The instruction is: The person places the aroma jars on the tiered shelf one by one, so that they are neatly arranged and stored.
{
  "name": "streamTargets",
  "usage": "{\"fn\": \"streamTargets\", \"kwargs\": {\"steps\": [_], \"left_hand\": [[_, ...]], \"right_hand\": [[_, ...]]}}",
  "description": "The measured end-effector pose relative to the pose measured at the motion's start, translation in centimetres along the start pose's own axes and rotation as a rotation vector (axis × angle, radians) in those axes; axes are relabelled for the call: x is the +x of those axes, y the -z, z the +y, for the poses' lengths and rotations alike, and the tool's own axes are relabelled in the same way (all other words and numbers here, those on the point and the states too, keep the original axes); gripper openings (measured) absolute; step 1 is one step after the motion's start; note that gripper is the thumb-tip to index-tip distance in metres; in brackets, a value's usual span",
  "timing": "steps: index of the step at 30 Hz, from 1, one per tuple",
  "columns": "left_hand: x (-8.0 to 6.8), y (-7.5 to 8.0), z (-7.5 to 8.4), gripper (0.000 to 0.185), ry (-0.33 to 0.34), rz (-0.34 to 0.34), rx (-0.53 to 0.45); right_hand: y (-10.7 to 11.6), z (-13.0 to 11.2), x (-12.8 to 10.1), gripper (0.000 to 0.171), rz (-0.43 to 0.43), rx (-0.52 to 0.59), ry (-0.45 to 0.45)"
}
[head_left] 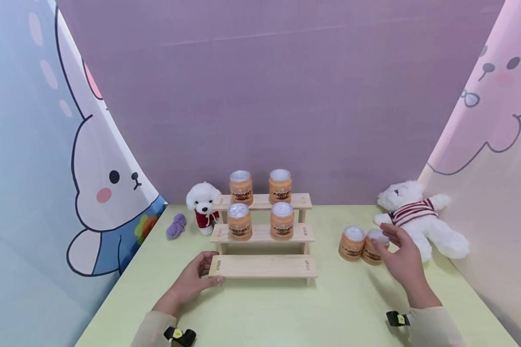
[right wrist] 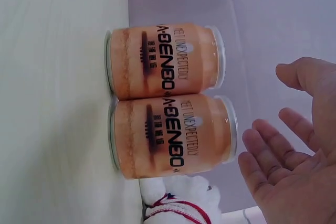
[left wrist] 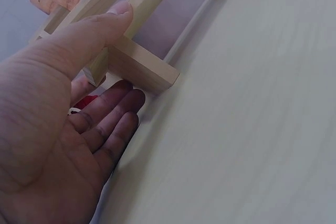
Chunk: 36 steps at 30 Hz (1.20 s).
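Note:
My left hand (head_left: 193,278) grips the left end of the lowest board of a wooden three-step stand (head_left: 262,266), thumb along the front edge. In the left wrist view the index finger goes behind the board (left wrist: 142,11), while the other fingers (left wrist: 126,124) stretch loosely beneath. Two orange cans with clear lids, a left can (head_left: 352,245) and a right can (head_left: 372,251), stand upright side by side on the table. Over the right can, my right hand (head_left: 402,258) hovers with thumb and fingers spread. A gap shows between its fingertips and the can (right wrist: 176,137) in the right wrist view.
More orange cans stand in pairs on the top (head_left: 280,188) and middle (head_left: 282,222) steps. A white toy dog (head_left: 203,200) and purple yarn (head_left: 176,226) are left of the stand. A white teddy bear (head_left: 431,233) lies behind my right hand. Printed fabric encloses the pale green table (head_left: 286,318).

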<state>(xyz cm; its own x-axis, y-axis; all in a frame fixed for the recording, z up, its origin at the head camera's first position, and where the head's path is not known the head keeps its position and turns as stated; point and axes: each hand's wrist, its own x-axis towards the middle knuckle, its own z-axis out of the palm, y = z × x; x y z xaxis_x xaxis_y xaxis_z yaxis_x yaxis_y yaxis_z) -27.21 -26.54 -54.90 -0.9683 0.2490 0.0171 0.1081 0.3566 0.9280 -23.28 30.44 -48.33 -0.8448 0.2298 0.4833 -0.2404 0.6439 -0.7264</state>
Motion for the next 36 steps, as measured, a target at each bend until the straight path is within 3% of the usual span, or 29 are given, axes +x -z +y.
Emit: {"fn": "streamTargets", "kwargs": {"steps": [10,25,36], "left_hand": [[0.0,-0.3,0.4,0.074,0.0,-0.006,0.002],[-0.1,-0.4,0.4,0.075,0.032,-0.01,-0.022],[0.2,0.1,-0.2,0.078,0.041,0.008,0.011]], "right_hand": [[0.4,1.6,0.3,0.061,-0.034,0.014,-0.004],[0.5,3.2,0.0,0.079,-0.167,0.051,-0.106],[0.0,3.6,0.6,0.081,-0.207,0.065,-0.095]]}}
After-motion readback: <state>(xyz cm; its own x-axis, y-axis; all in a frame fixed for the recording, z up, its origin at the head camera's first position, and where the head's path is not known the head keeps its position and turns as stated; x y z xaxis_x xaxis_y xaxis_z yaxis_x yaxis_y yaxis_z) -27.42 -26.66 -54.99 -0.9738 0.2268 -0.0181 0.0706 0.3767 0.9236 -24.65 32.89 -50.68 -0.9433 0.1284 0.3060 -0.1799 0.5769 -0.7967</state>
